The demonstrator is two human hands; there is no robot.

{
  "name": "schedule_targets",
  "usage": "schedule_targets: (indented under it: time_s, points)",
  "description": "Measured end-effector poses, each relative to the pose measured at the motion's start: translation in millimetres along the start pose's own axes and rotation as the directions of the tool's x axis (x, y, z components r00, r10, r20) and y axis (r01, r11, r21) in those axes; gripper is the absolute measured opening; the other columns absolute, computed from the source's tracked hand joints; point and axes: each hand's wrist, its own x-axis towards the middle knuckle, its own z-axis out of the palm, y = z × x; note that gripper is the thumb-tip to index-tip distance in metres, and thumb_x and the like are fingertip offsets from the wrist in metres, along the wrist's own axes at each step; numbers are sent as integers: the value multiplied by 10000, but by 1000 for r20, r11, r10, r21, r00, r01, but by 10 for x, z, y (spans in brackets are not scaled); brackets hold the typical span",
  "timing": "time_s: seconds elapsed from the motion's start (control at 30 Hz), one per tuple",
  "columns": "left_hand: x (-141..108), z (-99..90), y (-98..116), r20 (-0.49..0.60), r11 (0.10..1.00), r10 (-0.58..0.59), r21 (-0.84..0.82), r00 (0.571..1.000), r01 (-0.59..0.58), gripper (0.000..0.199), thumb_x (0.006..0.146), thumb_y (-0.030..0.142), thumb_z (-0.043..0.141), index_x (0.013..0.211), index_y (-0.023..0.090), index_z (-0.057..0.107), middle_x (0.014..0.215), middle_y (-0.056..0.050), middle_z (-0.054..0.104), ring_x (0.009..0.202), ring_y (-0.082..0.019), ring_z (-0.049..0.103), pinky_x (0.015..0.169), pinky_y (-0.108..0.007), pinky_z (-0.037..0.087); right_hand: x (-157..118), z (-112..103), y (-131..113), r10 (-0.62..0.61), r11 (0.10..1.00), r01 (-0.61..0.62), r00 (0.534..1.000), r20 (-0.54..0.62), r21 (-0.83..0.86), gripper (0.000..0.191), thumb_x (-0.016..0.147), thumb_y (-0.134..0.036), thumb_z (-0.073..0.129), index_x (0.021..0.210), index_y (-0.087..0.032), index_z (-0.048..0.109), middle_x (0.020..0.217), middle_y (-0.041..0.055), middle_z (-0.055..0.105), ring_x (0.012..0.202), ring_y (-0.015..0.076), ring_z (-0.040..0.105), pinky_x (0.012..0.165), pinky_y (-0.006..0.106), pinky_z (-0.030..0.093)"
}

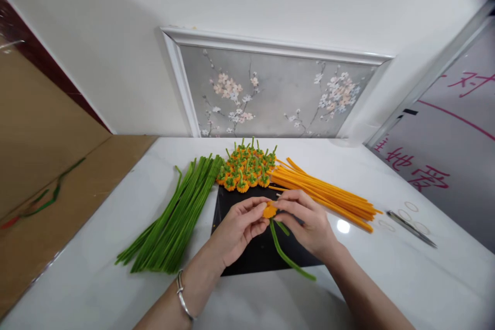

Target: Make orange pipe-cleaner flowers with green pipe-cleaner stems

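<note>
Between my two hands, above a black mat [251, 260], is a small orange pipe-cleaner piece [269, 211]. The fingers of my left hand [242, 227] pinch its left side, and those of my right hand [305, 219] close on its right side. Green stems [285, 255] hang below it toward the lower right. Behind the mat stands a cluster of small orange pieces with green tops [247, 167]. Green pipe cleaners [176, 221] lie in a bundle to the left, orange ones [325, 191] to the right.
Tweezers [412, 228] and several thin rings [412, 207] lie at the right of the white table [96, 268]. Brown cardboard [77, 185] borders the left side. A framed floral panel [270, 93] is on the wall behind, and a board with red writing [460, 129] stands at right.
</note>
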Motion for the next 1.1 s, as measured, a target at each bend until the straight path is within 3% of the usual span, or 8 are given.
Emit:
schedule_targets:
  time_s: [0.2,0.37,0.57,0.73,0.93,1.1]
  points:
    - [-6,10,-22,1,998,-19,60,1000,19,244,736,258,765,936,129,710,817,-18,637,621,-34,592,624,-119,528,-34,31,12,-75,997,76,995,67,-14,201,889,-74,521,1005,-197,630,960,82,642,917,178,629,803,301,545]
    - [-22,46,-18,-4,988,27,154,1000,-26,263,730,297,765,928,133,712,806,-17,632,639,-43,576,633,-136,521,-36,30,-19,-55,998,57,995,88,-19,148,882,-76,508,914,-189,598,891,80,616,830,181,601,733,322,536]
    - [-23,41,-39,52,952,113,279,992,-123,293,776,354,706,1000,166,694,883,-28,639,739,-93,596,703,-206,528,-31,52,-38,4,1000,-4,999,41,-5,152,894,-97,505,977,-188,594,927,78,624,888,176,609,794,313,530]
    - [-23,13,-74,154,719,346,591,926,-367,234,801,262,658,1017,176,687,957,-52,651,778,-149,610,727,-261,524,-17,16,-46,115,992,-116,993,18,46,136,887,-141,528,953,-204,628,920,65,642,873,177,624,779,310,532]
    - [-47,29,-75,188,519,476,729,859,-447,186,855,267,584,993,191,683,905,-45,692,736,-145,614,681,-225,481,20,-27,-77,304,911,-311,950,70,270,131,907,-246,524,906,-205,648,850,52,629,686,142,606,615,262,518]
    - [-52,51,-69,276,396,516,762,811,-512,152,873,223,551,972,190,662,972,-65,677,864,-169,626,777,-240,478,23,0,-98,363,871,-373,927,94,318,75,857,-252,602,838,-197,649,814,35,612,645,128,576,569,237,489]
